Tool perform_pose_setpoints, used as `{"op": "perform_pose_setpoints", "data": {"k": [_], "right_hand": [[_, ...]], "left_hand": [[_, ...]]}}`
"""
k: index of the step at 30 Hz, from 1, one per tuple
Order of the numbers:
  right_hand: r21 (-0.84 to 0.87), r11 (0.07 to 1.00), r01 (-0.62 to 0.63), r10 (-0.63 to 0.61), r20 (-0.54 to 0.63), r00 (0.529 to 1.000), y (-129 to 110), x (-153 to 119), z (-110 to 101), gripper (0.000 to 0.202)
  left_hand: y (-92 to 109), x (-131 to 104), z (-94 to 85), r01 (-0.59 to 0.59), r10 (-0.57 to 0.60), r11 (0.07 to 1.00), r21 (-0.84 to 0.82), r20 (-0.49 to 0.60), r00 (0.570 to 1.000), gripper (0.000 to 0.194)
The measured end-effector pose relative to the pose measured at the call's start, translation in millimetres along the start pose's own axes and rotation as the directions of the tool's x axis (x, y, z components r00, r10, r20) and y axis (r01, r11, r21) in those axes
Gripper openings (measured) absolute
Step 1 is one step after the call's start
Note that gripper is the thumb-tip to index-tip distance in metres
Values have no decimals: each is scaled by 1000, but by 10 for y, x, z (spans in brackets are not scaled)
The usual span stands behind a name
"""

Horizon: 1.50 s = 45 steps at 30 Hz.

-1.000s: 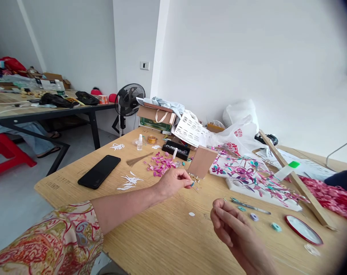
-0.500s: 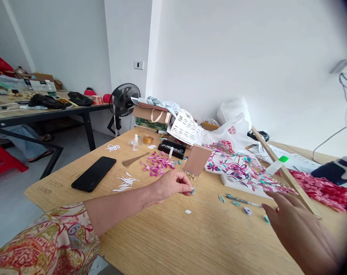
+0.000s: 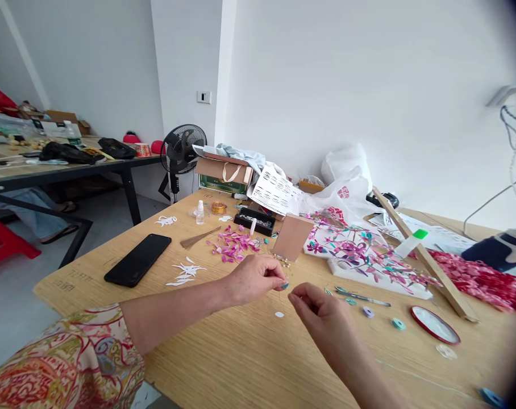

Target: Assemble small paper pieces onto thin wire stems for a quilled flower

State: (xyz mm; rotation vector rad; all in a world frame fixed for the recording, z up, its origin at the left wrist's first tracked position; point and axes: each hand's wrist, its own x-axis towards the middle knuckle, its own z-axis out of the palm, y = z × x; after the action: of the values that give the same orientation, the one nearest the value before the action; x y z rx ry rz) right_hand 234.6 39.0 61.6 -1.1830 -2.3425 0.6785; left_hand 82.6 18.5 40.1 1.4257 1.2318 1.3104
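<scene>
One teal piece [image 3: 285, 286] is pinched in the left hand [image 3: 258, 279] above the worktop [image 3: 224, 346]; the right hand [image 3: 320, 311] is held just beside, thumb and forefinger pressed together.

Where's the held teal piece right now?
Head view, lower half, a little right of the middle: the teal piece is pinched by the left hand, just up-left of the right hand.
</scene>
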Motion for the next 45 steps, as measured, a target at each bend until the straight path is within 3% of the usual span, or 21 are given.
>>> {"op": "perform_pose_setpoints", "data": {"k": [3,7,10,14,20,26,29,32,35,37,39,41,43,45], "right_hand": [[-176,978,114,-123,-43,991,-70,-4,-91,21],[-197,951,240,-241,16,970,-118,51,-258,19],[-70,968,243,-238,68,969,-64,125,-326,19],[299,949,96,-137,117,984,107,192,-259,21],[705,703,-95,-28,160,987,320,100,142,24],[790,587,-176,84,157,984,212,-143,450,25],[776,584,-240,223,132,966,84,-284,545,31],[727,645,-236,303,41,952,-17,-380,542,33],[576,812,-92,221,-158,962,-67,-377,348,29],[441,897,-32,135,-205,969,-76,-324,147,26],[346,938,-26,81,-146,986,-74,-262,-17,26],[277,961,-5,36,-106,994,-62,-225,-66,27],[180,983,44,-26,-97,995,-35,-228,18,28],[23,993,113,-110,-103,989,10,-258,190,28]], "left_hand": [[1,-11,1,2,-2,1000,-21,23,1000,7],[16,-33,-2,82,-61,987,-141,151,987,8],[49,-60,-19,113,-57,968,-222,245,968,11],[113,-115,-46,149,-61,930,-336,258,964,15],[140,-164,-9,86,-64,863,-498,62,996,16],[78,-77,72,-36,-54,905,-423,-199,979,19],[13,-5,76,-71,6,965,-253,-251,968,17],[-58,36,58,-177,184,983,52,-260,948,12],[-105,25,38,-309,378,890,335,-164,911,13],[-115,2,27,-374,439,830,415,-70,896,14],[-110,-15,14,-396,452,814,425,-33,892,15],[-90,-19,-1,-366,425,845,390,-75,902,14],[-58,-16,-15,-281,328,925,258,-164,930,12],[-22,-15,-19,-151,152,988,22,-216,965,10]]}}
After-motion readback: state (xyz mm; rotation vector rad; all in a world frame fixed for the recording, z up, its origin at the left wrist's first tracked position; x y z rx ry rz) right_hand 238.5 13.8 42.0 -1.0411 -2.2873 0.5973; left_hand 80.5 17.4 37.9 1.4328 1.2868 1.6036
